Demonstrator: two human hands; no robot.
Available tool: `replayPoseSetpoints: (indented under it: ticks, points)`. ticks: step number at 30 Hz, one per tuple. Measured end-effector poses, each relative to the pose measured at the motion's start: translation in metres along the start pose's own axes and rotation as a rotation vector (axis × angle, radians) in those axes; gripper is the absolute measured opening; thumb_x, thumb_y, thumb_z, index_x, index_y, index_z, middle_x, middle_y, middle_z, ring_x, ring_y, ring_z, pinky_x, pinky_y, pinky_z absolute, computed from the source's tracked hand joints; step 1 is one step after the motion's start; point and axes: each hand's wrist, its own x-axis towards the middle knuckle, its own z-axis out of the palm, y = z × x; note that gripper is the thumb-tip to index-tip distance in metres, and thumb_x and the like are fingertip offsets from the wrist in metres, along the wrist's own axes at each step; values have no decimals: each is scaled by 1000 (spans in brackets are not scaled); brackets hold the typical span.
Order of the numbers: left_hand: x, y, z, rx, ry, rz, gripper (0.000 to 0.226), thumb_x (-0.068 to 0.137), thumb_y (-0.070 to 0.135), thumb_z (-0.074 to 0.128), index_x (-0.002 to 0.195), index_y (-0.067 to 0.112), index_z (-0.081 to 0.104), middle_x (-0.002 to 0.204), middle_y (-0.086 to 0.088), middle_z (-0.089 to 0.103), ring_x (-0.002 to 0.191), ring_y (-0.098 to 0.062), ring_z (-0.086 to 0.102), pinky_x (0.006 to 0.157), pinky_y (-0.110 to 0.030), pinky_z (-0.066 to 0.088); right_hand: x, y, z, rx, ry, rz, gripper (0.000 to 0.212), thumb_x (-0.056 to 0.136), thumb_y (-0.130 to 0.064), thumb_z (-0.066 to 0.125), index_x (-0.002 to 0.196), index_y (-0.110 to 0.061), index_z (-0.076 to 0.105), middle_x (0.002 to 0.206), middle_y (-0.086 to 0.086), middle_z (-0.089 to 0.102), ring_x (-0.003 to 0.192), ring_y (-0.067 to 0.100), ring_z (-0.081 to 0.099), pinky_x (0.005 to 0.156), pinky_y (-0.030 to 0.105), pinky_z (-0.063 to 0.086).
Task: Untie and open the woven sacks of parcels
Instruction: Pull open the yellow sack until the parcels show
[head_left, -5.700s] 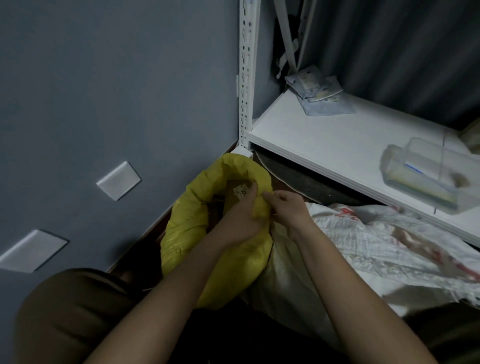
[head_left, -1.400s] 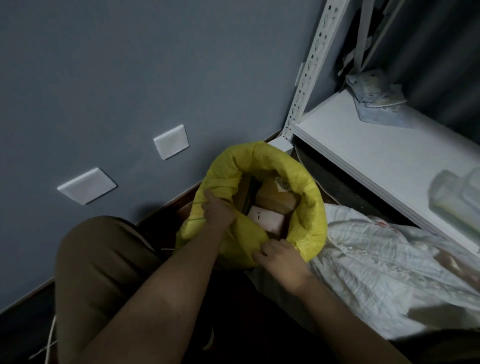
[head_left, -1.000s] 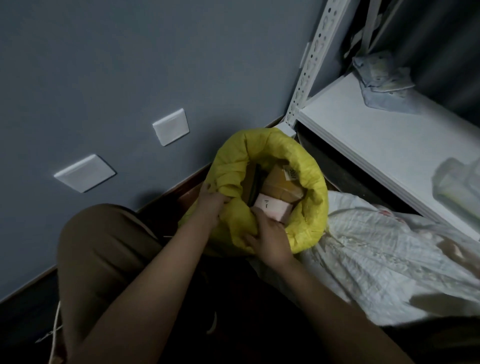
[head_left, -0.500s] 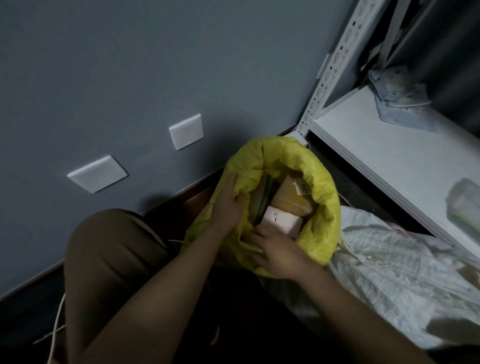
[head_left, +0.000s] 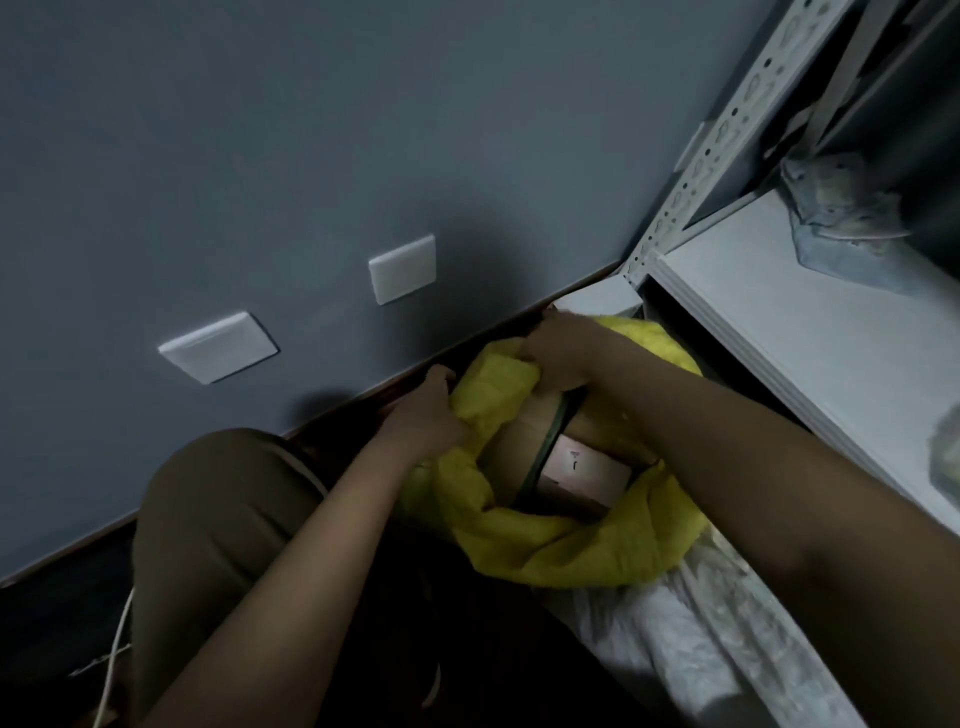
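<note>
A yellow woven sack (head_left: 561, 545) stands open on the floor against the grey wall, its rim rolled down. Inside I see a brown cardboard parcel (head_left: 530, 421) and a pale pink box (head_left: 582, 467). My left hand (head_left: 423, 415) grips the sack's rim on the left side. My right hand (head_left: 563, 348) reaches across the mouth and grips the rim at the far side, near the wall. A white woven sack (head_left: 727, 639) lies to the right of the yellow one, partly under my right arm.
A white metal shelf (head_left: 810, 332) with a perforated upright (head_left: 727, 124) stands at the right, carrying grey mailer packets (head_left: 841, 218). Two white wall plates (head_left: 402, 267) sit low on the wall. My knee (head_left: 218, 499) is at the left, with a white cord (head_left: 117, 639) beside it.
My right hand left the near rim and crossed the sack's mouth to grip the far rim. The left hand stayed on the left rim. The view moved closer and tilted.
</note>
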Motion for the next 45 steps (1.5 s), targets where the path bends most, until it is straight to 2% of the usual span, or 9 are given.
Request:
replayPoseSetpoints:
  ticks: [7, 11, 15, 19, 22, 25, 31, 38, 45]
  points:
    - [36, 21, 57, 365, 304, 141, 81, 87, 35, 61, 147, 16, 10, 145, -17, 30, 131, -34, 33, 105, -49, 33, 7, 8, -4, 768, -168, 129, 61, 75, -34, 76, 126, -18, 46, 122, 1, 52, 101, 20, 52, 79, 30, 44]
    - [70, -2, 23, -322, -66, 234, 28, 86, 26, 67, 110, 22, 52, 104, 3, 60, 106, -23, 58, 78, -24, 47, -26, 35, 5, 794, 17, 112, 81, 73, -39, 79, 141, -30, 35, 126, -5, 47, 112, 15, 47, 95, 30, 39]
    - [94, -10, -15, -350, -317, 111, 80, 51, 52, 82, 121, 25, 55, 116, 1, 64, 106, -17, 61, 96, -37, 50, -37, 38, 52, 675, 417, 32, 56, 86, -43, 65, 138, -28, 48, 120, 2, 64, 110, 21, 58, 100, 40, 42]
    - [102, -2, 8, -37, -79, 199, 105, 54, 69, 73, 141, 29, 29, 135, 3, 45, 123, -19, 44, 102, -40, 41, -19, 36, 55, 1416, 196, 269, 38, 91, -48, 55, 107, -18, 70, 104, 2, 71, 99, 17, 65, 98, 39, 48]
    - [104, 1, 38, -31, 53, 506, 55, 84, 53, 62, 127, 22, 46, 122, 7, 52, 113, -13, 49, 94, -34, 42, -5, 41, 52, 1800, -8, 486, 51, 88, -55, 55, 108, -9, 69, 109, 11, 70, 105, 27, 65, 100, 41, 47]
    - [111, 8, 32, -330, 3, 359, 15, 95, 34, 52, 100, 22, 60, 93, 6, 63, 90, -13, 60, 74, -20, 49, -9, 44, 54, 1465, 111, 493, 67, 86, -66, 48, 131, -17, 53, 134, 1, 54, 120, 20, 51, 107, 39, 39]
    - [128, 23, 21, -327, -202, -106, 63, 83, 66, 52, 108, 9, 65, 106, -10, 66, 89, -20, 63, 71, -27, 50, -29, 30, 95, 1053, 508, 385, 26, 98, -20, 49, 119, -17, 64, 116, 5, 66, 108, 22, 60, 90, 36, 49]
    - [126, 35, 57, 683, 109, 634, 57, 94, 41, 50, 144, 21, 32, 143, -9, 37, 130, -28, 35, 94, -47, 45, 2, 54, 90, 1646, 138, 648, 23, 97, -15, 51, 114, -4, 61, 116, 14, 59, 116, 31, 55, 86, 31, 47]
    - [161, 29, 57, 64, -13, 344, 8, 99, 19, 44, 100, 16, 50, 89, -1, 55, 86, -19, 54, 58, -24, 36, -53, 32, 142, 397, 554, 473, 50, 91, -53, 43, 129, -24, 56, 113, 12, 58, 97, 33, 56, 78, 44, 48]
